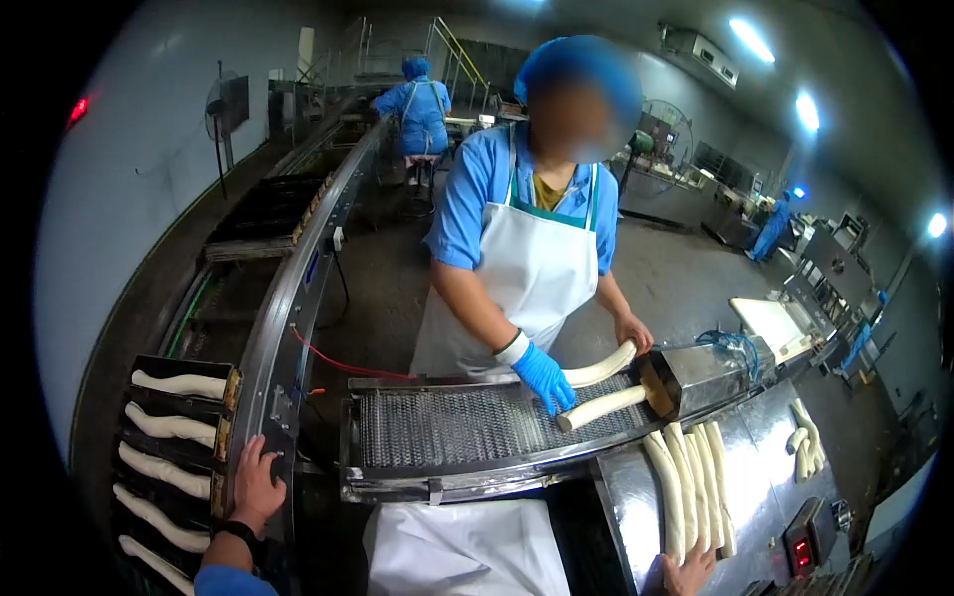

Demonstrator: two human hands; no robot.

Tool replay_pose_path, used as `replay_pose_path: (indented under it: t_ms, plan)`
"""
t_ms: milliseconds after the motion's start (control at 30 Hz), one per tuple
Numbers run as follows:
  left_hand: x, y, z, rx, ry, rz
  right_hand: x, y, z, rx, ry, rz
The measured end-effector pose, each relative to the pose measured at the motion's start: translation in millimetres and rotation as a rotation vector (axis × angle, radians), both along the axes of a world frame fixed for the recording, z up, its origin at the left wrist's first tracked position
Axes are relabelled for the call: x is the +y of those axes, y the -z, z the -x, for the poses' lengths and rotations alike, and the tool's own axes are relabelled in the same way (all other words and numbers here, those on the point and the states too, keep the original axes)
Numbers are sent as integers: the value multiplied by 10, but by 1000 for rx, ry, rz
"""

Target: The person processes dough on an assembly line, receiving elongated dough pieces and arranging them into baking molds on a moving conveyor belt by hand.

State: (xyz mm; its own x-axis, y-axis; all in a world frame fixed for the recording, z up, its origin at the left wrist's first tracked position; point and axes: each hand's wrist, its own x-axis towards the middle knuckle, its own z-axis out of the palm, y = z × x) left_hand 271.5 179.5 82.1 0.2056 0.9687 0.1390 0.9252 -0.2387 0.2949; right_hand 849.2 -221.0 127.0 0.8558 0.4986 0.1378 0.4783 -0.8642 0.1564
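Note:
My left hand (pixel 256 484), with a dark watch at the wrist, rests on the metal edge of the conveyor, fingers spread and holding nothing. To its left, several dough strips (pixel 164 462) lie in the slots of a dark baking tray (pixel 227 467). At the lower right, my right hand (pixel 688 570) touches the near ends of several long dough rolls (pixel 686 492) lying side by side on a steel table (pixel 755 467). Its fingers are apart; the rolls lie flat, and part of the hand is cut off by the frame's bottom.
Across a mesh belt (pixel 477 422), a co-worker in a white apron (pixel 537 258) handles a dough roll (pixel 601 370); another roll (pixel 601 407) lies on the belt by a metal chute (pixel 711 377). A scale (pixel 810 541) and twisted dough pieces (pixel 807 442) are at right. Other people stand farther back.

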Motion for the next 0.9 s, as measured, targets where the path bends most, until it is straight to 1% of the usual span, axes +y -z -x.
replay_pose_path:
  t_ms: [67, 100, 167, 200, 233, 267, 300, 333, 400, 433, 467, 500, 533, 633, 667, 733, 767, 800, 867, 900]
  plan:
    - [39, -20, 44, 23, 27, -12, -155, 247, -40, -173, -105, -96]
    - [29, -49, 52, 23, 28, -10, -187, 328, -51, -173, -105, -93]
    - [85, -132, 30, -4, 14, 33, -122, 507, -129, -299, -74, -141]
    - [51, -141, -6, -6, 10, 40, -190, 657, -307, -301, -79, -135]
    - [44, -164, -4, -2, 7, 52, -312, 899, -547, -148, 11, -258]
    - [42, -192, 1, 4, 3, 62, -307, 936, -613, 7, 101, -381]
    - [20, -220, 2, 6, -3, 74, -277, 1045, -599, -226, 43, -428]
    - [22, -247, -24, -7, -8, 69, -288, 1065, -669, -225, 34, -424]
    - [6, -321, -73, -22, -28, 72, -330, 1081, -828, -130, 136, 45]
    - [-9, -356, -98, -22, -2, 55, -354, 1093, -857, -132, 117, 53]
    - [-15, -371, -91, -23, 20, 35, -279, 987, -758, -109, 161, -23]
    - [20, -315, -62, -17, 20, 36, -208, 911, -712, -84, 204, -95]
    - [37, -254, -32, -19, -6, 42, -204, 967, -791, -86, 177, -90]
    - [-24, -302, -19, -22, 1, 52, -499, 1223, -960, -355, -117, 262]
    - [-60, -331, -21, -18, -16, 66, -534, 1243, -965, -351, -136, 273]
    - [-47, -379, -28, -23, -3, 60, -517, 1327, -960, -546, -203, 200]
    - [-21, -317, 2, -17, -3, 47, -449, 1199, -885, -438, -128, 361]
    - [-12, -282, 14, -20, 1, 45, -361, 1084, -873, -440, -123, 361]
    - [9, -227, 4, -33, -12, 24, -327, 947, -831, -293, -94, 602]
    - [6, -213, -3, -34, -2, 18, -333, 950, -795, -309, -94, 478]
